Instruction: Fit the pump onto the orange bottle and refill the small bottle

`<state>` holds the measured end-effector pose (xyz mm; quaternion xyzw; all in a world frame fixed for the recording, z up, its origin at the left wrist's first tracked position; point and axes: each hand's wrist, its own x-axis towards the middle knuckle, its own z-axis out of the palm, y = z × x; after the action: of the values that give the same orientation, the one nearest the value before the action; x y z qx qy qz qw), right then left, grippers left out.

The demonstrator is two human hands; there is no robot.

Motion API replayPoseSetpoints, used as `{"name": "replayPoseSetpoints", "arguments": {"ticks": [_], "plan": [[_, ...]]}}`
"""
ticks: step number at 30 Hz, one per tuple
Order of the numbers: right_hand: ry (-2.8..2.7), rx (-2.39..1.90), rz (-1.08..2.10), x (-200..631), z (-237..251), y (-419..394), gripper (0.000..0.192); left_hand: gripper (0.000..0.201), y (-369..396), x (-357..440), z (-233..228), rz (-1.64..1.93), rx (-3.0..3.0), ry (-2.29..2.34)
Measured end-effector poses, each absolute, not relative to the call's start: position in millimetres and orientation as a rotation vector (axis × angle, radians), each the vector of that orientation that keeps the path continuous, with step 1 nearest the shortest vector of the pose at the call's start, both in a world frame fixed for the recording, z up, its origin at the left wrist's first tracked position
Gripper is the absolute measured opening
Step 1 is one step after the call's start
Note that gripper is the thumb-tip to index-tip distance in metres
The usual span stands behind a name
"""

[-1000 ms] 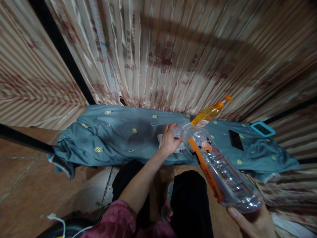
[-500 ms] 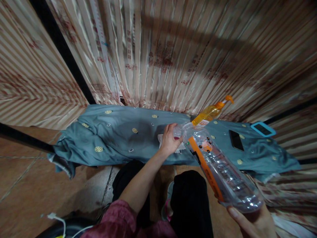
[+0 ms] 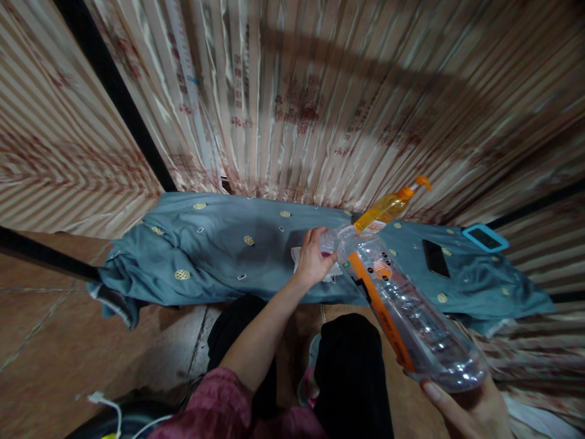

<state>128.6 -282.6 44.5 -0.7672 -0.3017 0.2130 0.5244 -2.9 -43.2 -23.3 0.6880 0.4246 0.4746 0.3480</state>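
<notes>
My right hand [image 3: 466,407] grips the base of a large clear plastic bottle [image 3: 406,314] with an orange label strip, tilted so its neck points away from me. My left hand [image 3: 314,257] is closed around the bottle's mouth, over a white cloth [image 3: 298,257] lying on the blue-grey patterned sheet [image 3: 219,250]. An orange liquid bottle with a pump top [image 3: 388,208] stands just behind the clear bottle's neck.
A black phone [image 3: 434,258] and a blue-framed device [image 3: 484,238] lie on the sheet at the right. Striped curtains [image 3: 320,97] hang behind. My dark-trousered knees [image 3: 351,366] are below. A white cable [image 3: 107,407] lies on the tiled floor at lower left.
Almost nothing differs; the clear bottle's base and my right hand have sunk very slightly. My left hand stays at the bottle's mouth.
</notes>
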Motion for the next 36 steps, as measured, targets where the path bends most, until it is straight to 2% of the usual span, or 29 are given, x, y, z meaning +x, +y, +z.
{"name": "replayPoseSetpoints", "arguments": {"ticks": [3,13,19,24,36], "plan": [[-0.709,-1.825,0.570,139.9,37.7,-285.8,0.081,0.050,-43.1,-2.6,-24.4,1.235,1.784,1.100],[-0.695,-1.830,0.577,134.2,43.0,-284.8,0.077,0.051,-43.4,-2.6,-24.7,1.229,1.786,1.108],[-0.708,-1.850,0.599,142.7,38.0,-286.1,0.084,0.052,-43.9,-2.8,-23.7,1.231,1.787,1.116],[-0.730,-1.831,0.583,144.0,34.6,-287.5,0.078,0.052,-43.3,-2.4,-23.9,1.235,1.778,1.109],[-0.722,-1.842,0.551,135.2,42.1,-284.3,0.079,0.051,-43.7,-2.8,-22.9,1.228,1.780,1.108]]}}
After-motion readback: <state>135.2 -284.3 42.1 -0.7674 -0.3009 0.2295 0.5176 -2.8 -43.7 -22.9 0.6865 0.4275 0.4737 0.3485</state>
